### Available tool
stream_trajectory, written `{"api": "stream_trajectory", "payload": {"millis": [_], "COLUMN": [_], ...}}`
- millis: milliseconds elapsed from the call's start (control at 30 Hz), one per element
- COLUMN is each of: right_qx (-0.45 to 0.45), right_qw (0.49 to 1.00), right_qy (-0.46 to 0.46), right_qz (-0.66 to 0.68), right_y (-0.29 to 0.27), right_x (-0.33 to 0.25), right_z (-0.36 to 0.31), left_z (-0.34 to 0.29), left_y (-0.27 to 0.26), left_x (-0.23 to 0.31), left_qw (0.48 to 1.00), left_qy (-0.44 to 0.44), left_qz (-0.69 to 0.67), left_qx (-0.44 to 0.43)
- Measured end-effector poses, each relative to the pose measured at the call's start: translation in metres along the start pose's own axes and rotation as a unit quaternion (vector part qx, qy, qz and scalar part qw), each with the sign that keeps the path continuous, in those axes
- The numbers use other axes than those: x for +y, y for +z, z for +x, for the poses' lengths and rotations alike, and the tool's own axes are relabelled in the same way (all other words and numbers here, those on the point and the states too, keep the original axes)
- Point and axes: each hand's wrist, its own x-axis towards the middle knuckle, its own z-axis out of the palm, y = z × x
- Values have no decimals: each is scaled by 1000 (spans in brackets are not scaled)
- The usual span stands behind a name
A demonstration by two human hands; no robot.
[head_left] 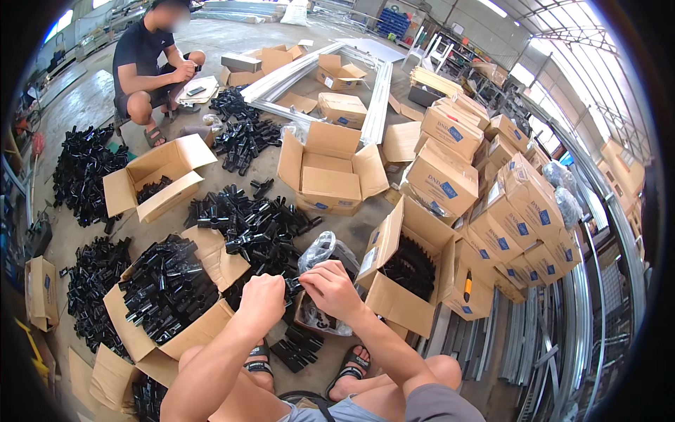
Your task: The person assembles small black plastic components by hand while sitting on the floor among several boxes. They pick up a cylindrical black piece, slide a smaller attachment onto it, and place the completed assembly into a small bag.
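My left hand [263, 302] is closed in a fist around a small black tubular fitting [291, 286], whose end sticks out toward the right. My right hand [330, 288] pinches at that end; whether it holds a smaller piece there cannot be made out. Under my hands stands a small box lined with clear plastic [320, 247], with small dark parts inside. An open carton [397, 299] to its right holds black parts set close together. On my left, another open carton [130, 320] is heaped with black fittings [172, 281]. More loose fittings [264, 228] lie in a pile just beyond my hands.
A person [151, 67] squats at the far left beside black piles [84, 172]. Open cartons [330, 172] stand ahead, near a white metal frame [380, 98]. Stacked closed cartons [510, 211] and long metal profiles [485, 337] line the right. A yellow-handled tool [467, 287] rests against a carton.
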Motion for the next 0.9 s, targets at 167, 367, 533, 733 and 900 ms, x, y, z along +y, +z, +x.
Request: {"api": "stream_trajectory", "payload": {"millis": [167, 367, 533, 733, 900], "right_qx": [-22, -31, -42, 21, 114], "right_qw": [999, 999, 999, 998, 812], "right_qy": [-11, -20, -11, 46, 384], "right_qz": [-21, -29, -25, -28, 425], "right_y": [-1, -3, -8, -15, 1], "right_x": [-2, -5, -5, -1, 35], "right_z": [2, 3, 5, 7, -23], "left_z": [-1, 0, 1, 4, 5], "left_y": [1, 2, 0, 0, -41], "left_x": [-1, 0, 1, -7, 15], "left_qw": [1000, 1000, 1000, 996, 986], "left_qy": [-8, -10, -9, 47, -23], "left_qz": [0, 2, -6, -57, -164], "left_qx": [-21, -7, -15, 39, 14]}}
